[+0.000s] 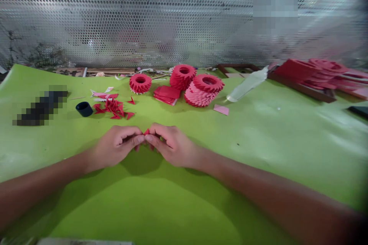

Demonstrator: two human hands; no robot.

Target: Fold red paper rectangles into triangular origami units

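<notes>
My left hand and my right hand meet over the green table surface, thumbs and fingertips pinching one small red folded paper piece between them. Only its pointed tip shows; the fingers cover the rest. Beyond my left hand lies a loose heap of red folded paper pieces, with a few pink and white ones at its back. Farther off, a stack of red paper slips lies beside a small red paper ring and two taller ring stacks, one red, one red and pink.
A dark round cap stands left of the heap, near a blurred-out dark object. A whitish glue tube and a pink slip lie to the right. Red paper fills a brown tray at the far right. Perforated sheeting rises behind.
</notes>
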